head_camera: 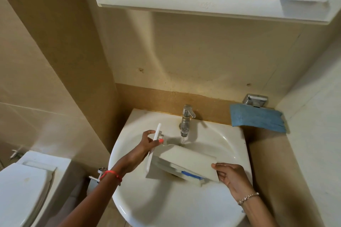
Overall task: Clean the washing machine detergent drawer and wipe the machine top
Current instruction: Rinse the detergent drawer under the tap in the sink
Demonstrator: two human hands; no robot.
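Drawer [182, 160] gripped at ends, both hands' fingers [217, 167]

Beige tiled walls [203, 51] close in a small bathroom, meeting at corners on both sides. A white basin [166, 208] stands against the back wall, a chrome tap [186, 120] at its rear rim with water running. Above hangs a cream cabinet [203, 3] with a mirror. A blue cloth [258, 120] lies on a chrome holder [255, 100] right of the tap. A white toilet [24, 186] sits at lower left. Light is warm and even.
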